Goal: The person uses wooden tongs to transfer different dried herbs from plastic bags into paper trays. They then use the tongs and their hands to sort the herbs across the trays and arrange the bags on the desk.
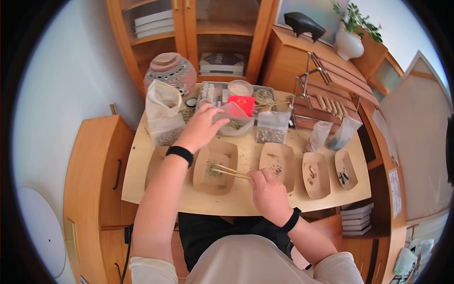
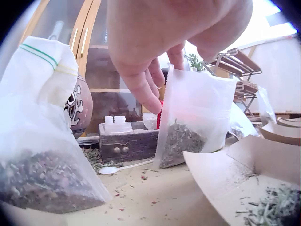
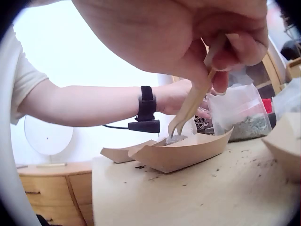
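Observation:
My right hand grips a pair of wooden tweezers, their tips in the dried green herb lying in a paper tray. My left hand reaches over the tray's far side, at the rim of a clear plastic bag of green herb. In the left wrist view, that bag stands upright with its mouth up. The left fingers hang loosely on its near side, and the thumb is apart from them, above the rim. The right wrist view shows the tweezers dipping into the tray.
More paper trays line the table's front, holding small dried pieces. Other bags stand left and right of the left hand. Behind are a grey box, a red packet, a patterned jar and a folding wooden rack.

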Motion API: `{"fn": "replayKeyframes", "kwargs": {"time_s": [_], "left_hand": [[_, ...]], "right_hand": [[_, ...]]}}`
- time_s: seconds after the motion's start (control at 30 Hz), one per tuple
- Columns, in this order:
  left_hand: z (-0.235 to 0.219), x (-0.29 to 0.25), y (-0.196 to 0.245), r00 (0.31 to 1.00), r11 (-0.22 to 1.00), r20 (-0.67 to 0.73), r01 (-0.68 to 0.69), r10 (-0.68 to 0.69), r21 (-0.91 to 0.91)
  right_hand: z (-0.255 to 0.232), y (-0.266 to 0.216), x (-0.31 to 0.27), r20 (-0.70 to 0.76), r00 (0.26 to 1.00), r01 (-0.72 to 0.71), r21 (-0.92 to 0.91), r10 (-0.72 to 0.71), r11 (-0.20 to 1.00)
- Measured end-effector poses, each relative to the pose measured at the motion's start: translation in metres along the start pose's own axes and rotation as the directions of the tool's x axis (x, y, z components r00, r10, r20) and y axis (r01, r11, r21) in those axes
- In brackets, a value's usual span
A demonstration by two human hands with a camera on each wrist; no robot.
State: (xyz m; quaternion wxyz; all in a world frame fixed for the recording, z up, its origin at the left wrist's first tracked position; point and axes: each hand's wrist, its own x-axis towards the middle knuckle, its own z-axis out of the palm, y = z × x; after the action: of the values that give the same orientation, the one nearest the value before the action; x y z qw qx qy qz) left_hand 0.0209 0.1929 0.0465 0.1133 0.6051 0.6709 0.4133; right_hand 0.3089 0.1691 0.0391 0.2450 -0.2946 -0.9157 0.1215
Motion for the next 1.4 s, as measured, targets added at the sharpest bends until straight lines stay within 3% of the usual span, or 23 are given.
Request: {"fn": "replayKeyframes", "kwargs": {"time_s": [0.1, 0.27, 0.4, 0.47, 0.6, 0.67, 0.7, 0.77, 0.87, 0.93, 1.17, 1.3, 1.4], "left_hand": [[-0.002, 0.003, -0.006, 0.998, 0.994, -0.008, -0.055, 0.056, 0.094], [-0.003, 0.015, -0.004, 0.997, 0.971, 0.062, 0.02, -0.035, 0.239], [0.003, 0.023, -0.003, 0.995, 0.973, 0.064, 0.059, -0.075, 0.224], [0.002, 0.023, 0.007, 0.987, 0.976, 0.048, 0.141, -0.151, 0.165], [0.002, 0.02, 0.009, 0.991, 0.98, 0.038, 0.121, -0.128, 0.16], [0.002, 0.016, 0.012, 0.999, 0.95, -0.028, -0.026, 0.036, 0.31], [0.003, 0.016, 0.018, 0.999, 0.949, -0.029, -0.028, 0.039, 0.315], [0.011, 0.015, 0.047, 0.955, 0.8, -0.052, -0.214, 0.292, 0.56], [0.043, 0.014, 0.081, 0.965, 0.905, 0.015, -0.249, 0.26, 0.346], [0.078, 0.015, 0.08, 0.958, 0.918, 0.119, -0.285, 0.262, 0.275], [0.146, 0.058, 0.078, 0.979, 0.929, 0.159, -0.176, 0.13, 0.324], [0.151, 0.064, 0.073, 0.984, 0.909, 0.121, -0.169, 0.132, 0.38], [0.147, 0.062, 0.075, 0.982, 0.924, 0.189, -0.094, 0.024, 0.37]], "right_hand": [[0.007, 0.004, -0.013, 0.035, 0.994, -0.105, 0.054, 0.103, 0.993], [0.005, 0.009, -0.024, 0.039, 0.99, -0.142, 0.111, 0.138, 0.984], [0.01, 0.01, -0.034, 0.042, 0.994, -0.104, 0.164, 0.098, 0.981], [0.008, 0.008, -0.037, 0.148, 0.977, -0.175, 0.136, 0.155, 0.975], [0.003, 0.015, -0.037, 0.133, 0.975, -0.201, 0.217, 0.175, 0.955], [-0.007, 0.02, -0.035, 0.069, 0.974, -0.226, 0.312, 0.216, 0.923], [-0.011, 0.024, -0.034, 0.064, 0.975, -0.222, 0.316, 0.213, 0.923], [-0.021, 0.035, -0.034, 0.015, 0.972, -0.227, 0.339, 0.236, 0.913], [-0.039, 0.049, -0.037, -0.034, 0.958, -0.262, 0.311, 0.286, 0.914], [-0.047, 0.062, -0.039, -0.045, 0.933, -0.325, 0.326, 0.358, 0.888], [-0.065, 0.09, -0.056, -0.085, 0.883, -0.442, 0.184, 0.462, 0.878], [-0.065, 0.099, -0.068, -0.091, 0.89, -0.436, 0.118, 0.447, 0.892], [-0.062, 0.101, -0.074, -0.093, 0.901, -0.426, -0.005, 0.424, 0.905]]}}
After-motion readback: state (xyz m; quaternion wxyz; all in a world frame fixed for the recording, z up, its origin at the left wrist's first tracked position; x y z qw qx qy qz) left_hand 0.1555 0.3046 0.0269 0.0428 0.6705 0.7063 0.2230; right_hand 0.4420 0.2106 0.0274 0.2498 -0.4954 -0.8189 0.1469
